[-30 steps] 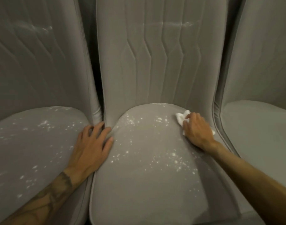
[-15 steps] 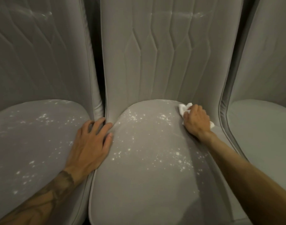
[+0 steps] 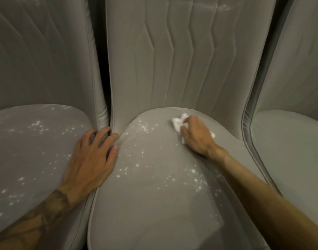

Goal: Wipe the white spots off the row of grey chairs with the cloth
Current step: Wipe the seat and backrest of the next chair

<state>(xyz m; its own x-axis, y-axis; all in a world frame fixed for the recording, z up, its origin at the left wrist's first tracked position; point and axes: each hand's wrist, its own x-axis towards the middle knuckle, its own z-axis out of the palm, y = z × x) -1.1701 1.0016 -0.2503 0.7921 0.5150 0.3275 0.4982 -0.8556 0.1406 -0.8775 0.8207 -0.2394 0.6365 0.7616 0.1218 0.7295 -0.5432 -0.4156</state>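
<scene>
Three grey padded chairs stand tight in a row under dim, warm light, their tall stitched backs (image 3: 181,60) closing off the far side. The middle chair's seat (image 3: 154,213) is dusted with white spots (image 3: 181,175) at its far left and near right, the left chair's seat (image 3: 28,150) carries more, and the right chair's seat (image 3: 290,141) looks plain grey. The white cloth (image 3: 178,121) sits crumpled at the far right of the middle seat, where the right hand (image 3: 196,136) curls over it and bunches it against the fabric, while the left hand (image 3: 93,157) lies flat, fingers spread, over the seam between the left and middle seats.
</scene>
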